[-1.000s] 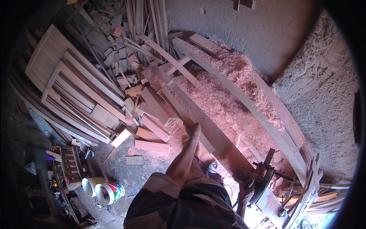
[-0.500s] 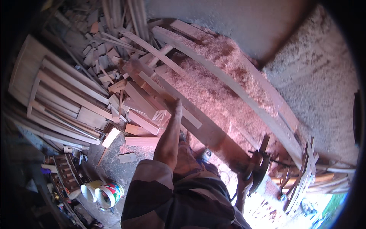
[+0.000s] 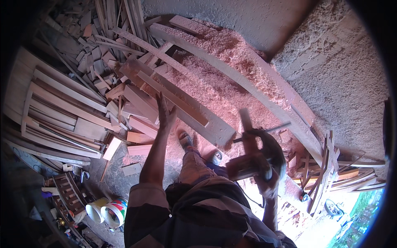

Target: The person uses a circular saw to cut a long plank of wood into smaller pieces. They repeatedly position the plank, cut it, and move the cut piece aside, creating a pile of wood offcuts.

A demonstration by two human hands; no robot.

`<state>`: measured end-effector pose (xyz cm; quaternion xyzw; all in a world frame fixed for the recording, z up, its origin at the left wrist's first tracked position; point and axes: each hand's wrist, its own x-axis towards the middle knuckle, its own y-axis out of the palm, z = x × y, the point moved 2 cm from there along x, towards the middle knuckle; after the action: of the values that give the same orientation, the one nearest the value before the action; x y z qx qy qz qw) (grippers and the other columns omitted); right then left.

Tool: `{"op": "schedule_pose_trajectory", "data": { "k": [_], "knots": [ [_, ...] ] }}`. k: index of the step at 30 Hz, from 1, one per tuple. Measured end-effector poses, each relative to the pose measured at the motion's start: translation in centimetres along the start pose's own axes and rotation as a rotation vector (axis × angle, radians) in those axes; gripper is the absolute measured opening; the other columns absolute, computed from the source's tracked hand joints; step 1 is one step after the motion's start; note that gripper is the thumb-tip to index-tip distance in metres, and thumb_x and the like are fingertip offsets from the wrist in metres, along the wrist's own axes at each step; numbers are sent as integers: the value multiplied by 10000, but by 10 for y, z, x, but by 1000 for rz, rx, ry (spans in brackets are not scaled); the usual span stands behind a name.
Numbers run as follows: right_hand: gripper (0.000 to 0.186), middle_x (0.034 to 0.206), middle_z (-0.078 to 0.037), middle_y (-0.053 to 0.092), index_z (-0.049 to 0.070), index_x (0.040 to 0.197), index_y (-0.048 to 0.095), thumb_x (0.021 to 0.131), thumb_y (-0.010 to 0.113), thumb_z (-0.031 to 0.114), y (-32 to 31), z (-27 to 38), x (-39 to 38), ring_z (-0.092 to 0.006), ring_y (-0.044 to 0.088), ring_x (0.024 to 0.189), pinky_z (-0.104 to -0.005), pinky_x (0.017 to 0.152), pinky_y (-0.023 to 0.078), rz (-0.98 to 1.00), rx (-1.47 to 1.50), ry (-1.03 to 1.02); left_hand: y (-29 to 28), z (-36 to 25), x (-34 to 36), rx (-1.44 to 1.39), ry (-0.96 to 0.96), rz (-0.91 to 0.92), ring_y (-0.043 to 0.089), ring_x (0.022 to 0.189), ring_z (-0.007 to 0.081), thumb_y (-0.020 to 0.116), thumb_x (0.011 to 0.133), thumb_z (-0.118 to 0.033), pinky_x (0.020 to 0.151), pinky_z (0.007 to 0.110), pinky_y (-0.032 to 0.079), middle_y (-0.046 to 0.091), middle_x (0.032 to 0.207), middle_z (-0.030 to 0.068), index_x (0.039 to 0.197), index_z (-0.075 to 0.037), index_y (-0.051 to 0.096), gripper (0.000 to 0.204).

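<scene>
My right hand is closed round the handle of a dark electric planer with a curved body and a thin side rod. The tool is held up at the right, off the near right end of a wide wooden board. On that board lies a narrower wooden strip, running along its length. My left hand is open, fingers spread, holding nothing, just beside the strip's left edge. Whether its fingertips touch the wood I cannot tell.
Pink shavings are heaped behind the board, with a long curved plank across them. Offcuts pile up at the far left. Curved wooden frames stand at the left. Two buckets sit lower left. My foot is beside the board.
My left hand has let go of the strip and drawn back to the left. My right hand has raised the planer off the board's near end.
</scene>
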<state>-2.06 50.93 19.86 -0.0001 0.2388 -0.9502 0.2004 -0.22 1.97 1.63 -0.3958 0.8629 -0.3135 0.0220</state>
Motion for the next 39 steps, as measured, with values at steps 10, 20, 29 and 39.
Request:
{"op": "schedule_pose_trajectory", "data": {
  "k": [10,20,29,39],
  "knots": [
    [519,942,-159,759,42,1259,678,792,826,215,70,50,43,-223,751,868,-369,766,578,542,-84,-137,-55,-59,-15,580,608,537,192,1533,473,930,637,-427,1205,620,251,190,1671,219,1628,-132,213,1258],
    [574,875,-166,743,47,1317,641,781,780,197,114,54,76,-226,726,774,-375,704,551,681,-229,-125,13,1,14,787,810,523,359,1483,291,852,702,-428,1230,489,275,442,1557,107,1511,-111,429,967],
    [500,903,-174,761,36,1281,659,840,789,231,122,55,77,-244,764,840,-388,737,583,674,-142,-72,15,14,23,686,854,554,464,1396,262,777,741,-217,1212,379,357,553,1447,82,1405,-58,536,724],
    [529,1067,-190,748,47,1316,642,842,790,231,123,43,81,-278,736,1012,-406,857,557,725,-138,-117,7,2,24,716,855,539,480,1382,244,777,750,-229,1182,342,400,563,1434,62,1389,-60,537,704]
  ]
}}
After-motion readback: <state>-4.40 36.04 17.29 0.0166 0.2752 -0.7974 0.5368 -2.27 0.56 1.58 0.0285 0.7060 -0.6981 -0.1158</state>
